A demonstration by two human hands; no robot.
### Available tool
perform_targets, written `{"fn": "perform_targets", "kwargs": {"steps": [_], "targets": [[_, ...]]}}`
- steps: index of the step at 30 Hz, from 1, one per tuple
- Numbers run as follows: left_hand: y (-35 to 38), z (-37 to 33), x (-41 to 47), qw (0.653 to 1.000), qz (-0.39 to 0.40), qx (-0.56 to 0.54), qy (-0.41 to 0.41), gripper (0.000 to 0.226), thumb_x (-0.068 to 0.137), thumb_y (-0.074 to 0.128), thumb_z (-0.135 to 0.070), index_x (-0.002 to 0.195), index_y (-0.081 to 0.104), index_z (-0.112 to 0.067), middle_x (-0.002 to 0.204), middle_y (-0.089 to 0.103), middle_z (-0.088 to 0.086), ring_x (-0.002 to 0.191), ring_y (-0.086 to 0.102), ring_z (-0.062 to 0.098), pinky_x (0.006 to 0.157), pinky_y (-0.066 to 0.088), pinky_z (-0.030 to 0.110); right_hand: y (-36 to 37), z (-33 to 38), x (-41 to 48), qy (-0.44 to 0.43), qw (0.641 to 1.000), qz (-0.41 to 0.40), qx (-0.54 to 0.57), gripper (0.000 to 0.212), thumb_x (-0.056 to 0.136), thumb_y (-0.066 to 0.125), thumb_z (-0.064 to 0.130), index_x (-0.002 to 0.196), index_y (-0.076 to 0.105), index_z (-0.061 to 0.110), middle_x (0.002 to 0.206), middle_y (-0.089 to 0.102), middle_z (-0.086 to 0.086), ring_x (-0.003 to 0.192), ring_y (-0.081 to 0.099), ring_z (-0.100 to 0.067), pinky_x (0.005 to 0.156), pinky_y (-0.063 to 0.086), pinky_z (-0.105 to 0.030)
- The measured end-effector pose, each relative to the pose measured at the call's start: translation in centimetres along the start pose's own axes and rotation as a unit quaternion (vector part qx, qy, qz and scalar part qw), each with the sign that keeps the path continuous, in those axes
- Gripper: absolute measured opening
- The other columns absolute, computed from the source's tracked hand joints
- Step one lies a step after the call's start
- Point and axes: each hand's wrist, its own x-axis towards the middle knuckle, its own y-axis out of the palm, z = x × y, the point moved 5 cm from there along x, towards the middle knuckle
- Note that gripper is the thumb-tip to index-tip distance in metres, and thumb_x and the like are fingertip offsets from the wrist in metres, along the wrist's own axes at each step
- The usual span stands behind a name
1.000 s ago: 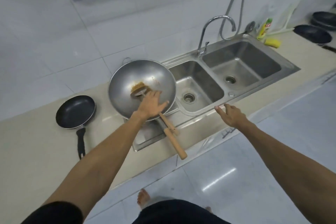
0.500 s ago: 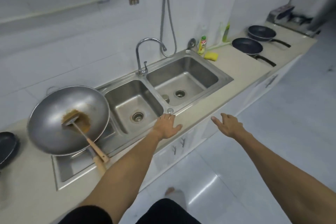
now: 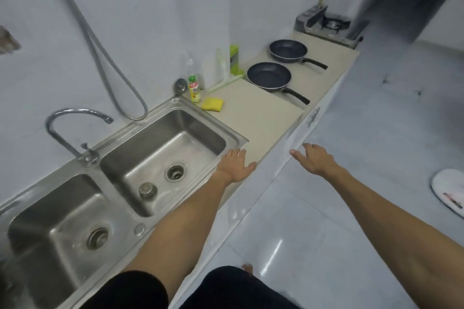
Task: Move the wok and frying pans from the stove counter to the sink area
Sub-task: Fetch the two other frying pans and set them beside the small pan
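1. Head view: left hand [image 3: 236,165] flat, fingers spread, empty, palm down over the front right corner of the steel sink [image 3: 236,137] rim where it meets the counter [image 3: 256,118]; contact unclear.
2. Right hand [image 3: 313,159] empty, fingers loosely spread and pointing left, held out over the floor [image 3: 326,221] just beside the counter's front edge, apart from the left hand.
3. Near frying pan [image 3: 269,76]: round, shallow, dark matte nonstick inside, pale rim line, straight black handle pointing toward the counter front. Sits flat on the beige counter, well beyond both hands, up and right of the left hand.
4. Far frying pan [image 3: 288,50]: same shape and dark coating, black handle angled the same way; just past the near one, not touching it, further from the hands.
5. Gas stove [image 3: 329,25]: grey metal, burner visible, at the counter's far end beyond the far pan.
6. Sink: brushed stainless, two rectangular basins with round drains; loose round plug lies in the right basin, left of the left hand. Curved chrome faucet [image 3: 72,128] behind the basins.
7. Yellow sponge [image 3: 213,104] and small green-capped bottle [image 3: 194,89] at the wall, beyond the left hand, between sink and near pan.
8. Wall: white tile, flexible metal hose [image 3: 100,57] hanging in a loop. Floor: glossy pale tile.
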Motion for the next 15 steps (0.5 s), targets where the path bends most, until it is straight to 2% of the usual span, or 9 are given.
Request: {"fn": "perform_targets", "kwargs": {"steps": [6,12,15], "targets": [[-2.7,-8.8,13.6,0.998,-0.003,0.034,0.055,0.074,0.102,0.04,-0.056,0.155,0.031,-0.005,0.158,0.038,0.018,0.144,0.033,0.034,0.117,0.028,0.045,-4.9,-12.5,9.0,0.078,0.997,0.007,0.009,0.085,0.097,0.035,0.071,0.157,0.032,0.009,0.161,0.036,-0.022,0.145,0.037,-0.042,0.115,0.031,-0.058],[-2.2,-15.1,25.7,0.994,-0.002,0.1,0.037,0.077,0.099,0.037,-0.062,0.152,0.034,-0.007,0.155,0.039,0.016,0.141,0.034,0.035,0.115,0.028,0.047,-8.2,-20.8,19.3,0.069,0.997,0.038,-0.009,0.086,0.097,0.038,0.071,0.157,0.031,0.01,0.161,0.035,-0.021,0.146,0.035,-0.04,0.115,0.03,-0.058],[-1.8,-18.4,30.9,0.996,0.017,0.082,0.008,0.081,0.097,0.038,-0.065,0.153,0.031,-0.008,0.157,0.036,0.016,0.144,0.032,0.035,0.116,0.028,0.048,-10.6,-24.6,24.9,0.052,0.996,0.063,-0.031,0.087,0.096,0.039,0.072,0.158,0.029,0.012,0.162,0.034,-0.021,0.147,0.033,-0.04,0.116,0.029,-0.058]]}}
